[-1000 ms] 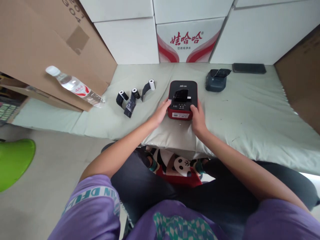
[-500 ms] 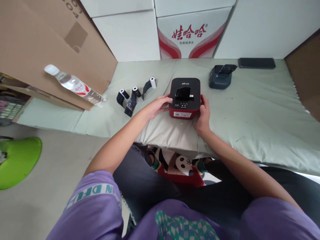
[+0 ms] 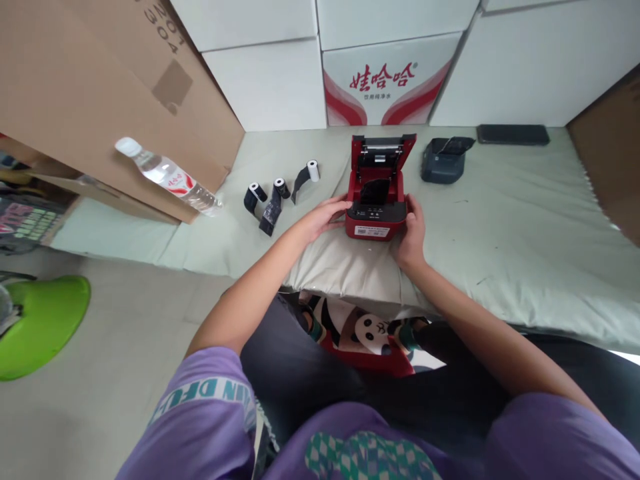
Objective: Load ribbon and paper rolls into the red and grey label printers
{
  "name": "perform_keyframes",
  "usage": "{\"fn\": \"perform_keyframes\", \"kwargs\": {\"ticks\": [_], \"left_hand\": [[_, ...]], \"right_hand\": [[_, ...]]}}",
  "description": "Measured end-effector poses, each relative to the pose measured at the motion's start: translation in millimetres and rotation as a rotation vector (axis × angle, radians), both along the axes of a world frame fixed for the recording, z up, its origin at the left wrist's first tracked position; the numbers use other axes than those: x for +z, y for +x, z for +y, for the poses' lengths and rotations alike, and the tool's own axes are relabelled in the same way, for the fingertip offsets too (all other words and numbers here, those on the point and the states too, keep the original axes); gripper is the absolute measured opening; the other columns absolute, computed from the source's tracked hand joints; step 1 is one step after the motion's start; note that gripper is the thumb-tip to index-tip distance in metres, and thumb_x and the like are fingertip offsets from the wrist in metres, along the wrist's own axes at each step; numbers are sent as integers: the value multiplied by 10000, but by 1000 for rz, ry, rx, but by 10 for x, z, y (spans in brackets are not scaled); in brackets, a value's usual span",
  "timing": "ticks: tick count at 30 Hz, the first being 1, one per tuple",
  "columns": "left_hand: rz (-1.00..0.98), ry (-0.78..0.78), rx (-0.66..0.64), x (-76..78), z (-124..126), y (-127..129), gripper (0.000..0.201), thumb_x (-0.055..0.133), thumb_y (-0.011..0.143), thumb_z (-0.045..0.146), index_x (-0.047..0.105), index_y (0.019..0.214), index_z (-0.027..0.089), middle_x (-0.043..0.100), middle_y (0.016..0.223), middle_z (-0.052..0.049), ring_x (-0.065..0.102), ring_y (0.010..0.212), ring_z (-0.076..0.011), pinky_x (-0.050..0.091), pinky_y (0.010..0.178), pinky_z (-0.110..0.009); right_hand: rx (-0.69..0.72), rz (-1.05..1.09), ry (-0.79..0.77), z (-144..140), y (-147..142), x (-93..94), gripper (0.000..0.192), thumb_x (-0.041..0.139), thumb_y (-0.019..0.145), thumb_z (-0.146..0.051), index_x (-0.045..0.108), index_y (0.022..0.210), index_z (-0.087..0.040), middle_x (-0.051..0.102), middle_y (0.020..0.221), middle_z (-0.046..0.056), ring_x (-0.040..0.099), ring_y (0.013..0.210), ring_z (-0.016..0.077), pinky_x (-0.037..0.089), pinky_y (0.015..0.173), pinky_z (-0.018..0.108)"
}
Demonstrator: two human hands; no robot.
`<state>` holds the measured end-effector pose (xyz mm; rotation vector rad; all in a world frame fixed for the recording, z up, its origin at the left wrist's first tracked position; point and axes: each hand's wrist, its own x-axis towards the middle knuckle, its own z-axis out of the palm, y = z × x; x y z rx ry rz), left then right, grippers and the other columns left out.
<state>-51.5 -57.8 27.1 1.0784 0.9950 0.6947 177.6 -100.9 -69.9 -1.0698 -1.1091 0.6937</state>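
while its lid stands open, both hands' fingers clasp the red printer (image 3: 376, 212).

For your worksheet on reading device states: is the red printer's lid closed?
No, the red printer has its lid tipped up at the back, exposing the inside.

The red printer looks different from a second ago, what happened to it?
The red printer had its lid shut flat; now the lid stands swung up and back, showing the inside. The left hand and right hand stay at its two sides. The paper rolls, the water bottle and the grey printer lie where they were.
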Motion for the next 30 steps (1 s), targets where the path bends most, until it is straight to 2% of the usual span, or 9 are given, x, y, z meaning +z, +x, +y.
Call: {"fn": "perform_keyframes", "kwargs": {"ticks": [4,8,10,13,17,20,22,26,30], "left_hand": [[148,175,61,10,65,25,575,728,901,437,662,1436,234,664,1509,-106,624,1395,-325,530,1133,-472],[420,636,116,92,244,98,392,657,958,318,724,1328,206,700,1440,-110,644,1321,-278,509,1123,-413],[573,866,39,166,349,154,327,621,953,242,766,1245,208,747,1344,-96,651,1268,-264,492,1128,-415],[734,1069,-210,300,508,269,344,606,891,152,806,1165,205,800,1188,-86,677,1178,-273,499,1083,-414],[1000,1076,-491,485,659,482,292,641,848,172,826,1072,204,814,1048,-105,735,1042,-297,533,914,-376],[1246,1055,-611,603,686,647,241,681,842,215,820,1038,195,809,1031,-129,752,1042,-335,527,848,-377],[1323,1060,-658,653,682,720,226,683,833,200,813,1017,189,807,1034,-134,757,1051,-335,522,826,-367],[1256,1079,-629,664,674,707,146,684,820,186,795,915,195,802,967,-108,759,1020,-314,521,827,-355],[976,1112,-520,655,602,514,132,734,800,222,789,918,198,789,933,-71,744,998,-288,538,861,-351]], "right_hand": [[-7,156,20,18,-16,-7,670,533,942,-726,615,1425,-270,622,1493,87,581,1402,280,408,1278,538],[-4,128,14,6,-26,14,661,517,953,-729,624,1420,-275,628,1481,83,586,1391,280,427,1262,538],[-12,96,27,-5,-30,31,636,508,963,-717,640,1403,-277,642,1456,81,589,1382,283,434,1255,544],[-16,72,39,-25,-38,55,593,507,978,-690,655,1382,-282,660,1422,78,595,1368,286,429,1255,555],[-4,79,21,-46,-43,77,579,509,986,-674,650,1382,-277,670,1415,82,603,1351,286,422,1257,556],[-5,61,21,-48,-40,80,565,509,991,-661,651,1378,-274,670,1412,84,599,1355,284,416,1260,551],[4,50,20,-41,-37,72,553,497,1002,-649,645,1385,-278,663,1422,81,596,1363,282,410,1264,554],[9,19,13,-27,-30,41,542,466,1016,-650,631,1395,-298,654,1450,69,581,1389,281,396,1271,565],[31,-11,16,-19,-12,6,527,443,1040,-621,604,1433,-309,639,1482,66,569,1407,277,395,1269,564]]}}
